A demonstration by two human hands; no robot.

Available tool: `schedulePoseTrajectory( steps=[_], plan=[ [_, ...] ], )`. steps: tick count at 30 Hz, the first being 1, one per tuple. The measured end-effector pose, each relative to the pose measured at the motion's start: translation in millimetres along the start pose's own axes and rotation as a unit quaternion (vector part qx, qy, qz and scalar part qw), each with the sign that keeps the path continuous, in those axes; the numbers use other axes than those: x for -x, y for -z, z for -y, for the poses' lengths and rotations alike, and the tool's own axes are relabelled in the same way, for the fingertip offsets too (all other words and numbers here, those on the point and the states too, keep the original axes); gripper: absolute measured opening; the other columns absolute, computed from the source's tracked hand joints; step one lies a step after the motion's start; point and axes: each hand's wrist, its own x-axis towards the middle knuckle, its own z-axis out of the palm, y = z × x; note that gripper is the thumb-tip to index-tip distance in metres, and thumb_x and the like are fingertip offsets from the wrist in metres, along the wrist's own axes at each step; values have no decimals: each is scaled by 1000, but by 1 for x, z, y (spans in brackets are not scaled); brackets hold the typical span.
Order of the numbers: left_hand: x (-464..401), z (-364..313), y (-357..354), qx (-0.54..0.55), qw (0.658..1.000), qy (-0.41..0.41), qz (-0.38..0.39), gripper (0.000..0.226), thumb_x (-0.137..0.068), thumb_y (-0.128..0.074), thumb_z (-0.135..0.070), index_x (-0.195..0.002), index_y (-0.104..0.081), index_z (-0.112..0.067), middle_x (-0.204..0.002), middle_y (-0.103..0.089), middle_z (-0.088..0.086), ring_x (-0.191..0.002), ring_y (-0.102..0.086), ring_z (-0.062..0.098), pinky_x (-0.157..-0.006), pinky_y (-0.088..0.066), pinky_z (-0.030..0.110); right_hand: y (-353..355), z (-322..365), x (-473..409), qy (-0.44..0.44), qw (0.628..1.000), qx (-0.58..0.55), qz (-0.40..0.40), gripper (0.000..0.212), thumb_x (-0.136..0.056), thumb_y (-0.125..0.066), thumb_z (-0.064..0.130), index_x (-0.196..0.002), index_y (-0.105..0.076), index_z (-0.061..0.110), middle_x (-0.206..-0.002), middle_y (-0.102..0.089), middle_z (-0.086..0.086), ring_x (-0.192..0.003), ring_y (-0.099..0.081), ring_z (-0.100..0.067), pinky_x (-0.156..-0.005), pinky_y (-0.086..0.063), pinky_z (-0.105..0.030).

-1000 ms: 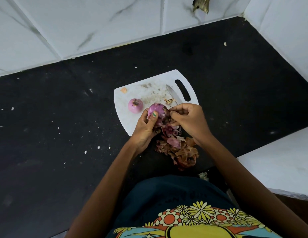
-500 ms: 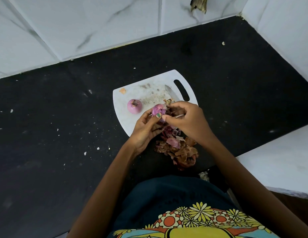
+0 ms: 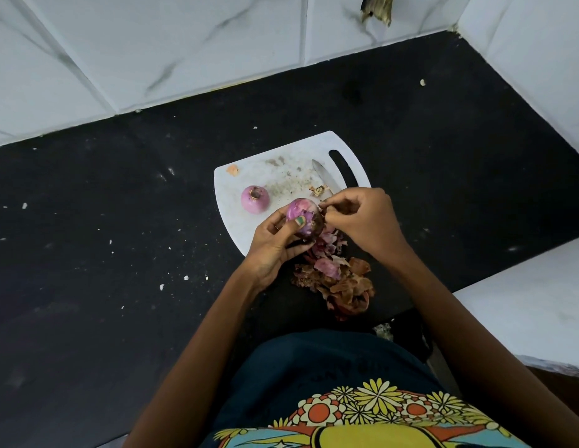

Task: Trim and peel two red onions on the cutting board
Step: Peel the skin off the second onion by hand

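On the near edge of the white cutting board [image 3: 236,176], seen from the head camera, the left hand [image 3: 275,240] makes its grip around a partly peeled red onion [image 3: 303,218], fingers curled under it and the thumb pressed across its front. Just to the right of that grip, the right hand [image 3: 365,218] is curled with its fingertips pinched together at the onion's upper right edge, where a bit of skin meets them; whether they actually hold the skin is too small to tell. To the left of the grip and slightly beyond it, a second red onion [image 3: 255,200] sits on the board, peeled pale pink, its trimmed end up. Beyond the right hand a knife [image 3: 323,176] lies on the board, blade pointing away, beside the handle slot. Below both hands, a heap of onion skins [image 3: 339,282] spills off the board's near edge onto the black tabletop [image 3: 120,253].
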Motion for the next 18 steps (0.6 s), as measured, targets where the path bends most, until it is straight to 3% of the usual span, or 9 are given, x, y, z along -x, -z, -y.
schedulePoseTrajectory(
  steps=[3, 5, 7, 9, 14, 18],
  plan=[
    [-1, -1, -1, 8, 1000, 7, -2, 23, -92, -57, -12, -114, -60, -18, -90, -69, 0, -78, -67, 9, -64, -58, 24, 0, -5, -1, -49, 996, -70, 13, 12, -90, -61, 13, -95, -72, 12, -84, -72, -11, -75, -71, -19, -71, -60, -30],
    [-1, -2, -2, 3, 1000, 3, -1, 22, -93, -57, -12, -113, -61, -19, -85, -70, -3, -76, -67, 7, -64, -57, 24, -3, -5, 1, -57, 995, -85, 23, 21, -91, -62, 29, -97, -70, 11, -86, -71, -13, -78, -70, -22, -74, -60, -38],
    [0, -2, -1, -4, 1000, -7, 2, 20, -93, -57, -13, -111, -62, -20, -84, -70, -5, -75, -67, 5, -64, -55, 23, -5, -2, 6, -42, 997, -55, 38, 31, -82, -72, 37, -103, -68, 13, -91, -70, 0, -82, -68, -11, -77, -57, -26],
    [0, -1, -1, -5, 1000, -11, 7, 18, -93, -56, -15, -109, -62, -21, -91, -70, -4, -80, -67, 6, -66, -55, 22, -10, 3, 11, -15, 999, -19, 38, 41, -74, -81, 32, -106, -65, 12, -94, -68, 3, -81, -66, -6, -73, -54, -16],
    [1, -3, 3, 11, 1000, 0, 18, 20, -92, -56, -12, -109, -61, -21, -87, -70, -4, -78, -65, 8, -66, -55, 23, -13, 3, 10, 6, 999, -31, 21, 32, -74, -81, 14, -102, -69, 7, -88, -72, -2, -75, -66, -3, -70, -54, -13],
    [0, -3, 5, 13, 1000, 12, 21, 24, -93, -55, -10, -114, -58, -21, -93, -68, -1, -78, -65, 8, -65, -54, 23, -11, -1, 9, -5, 999, -38, 23, 23, -78, -76, 11, -101, -73, 7, -89, -74, -1, -79, -69, -5, -74, -56, -17]
  ],
)
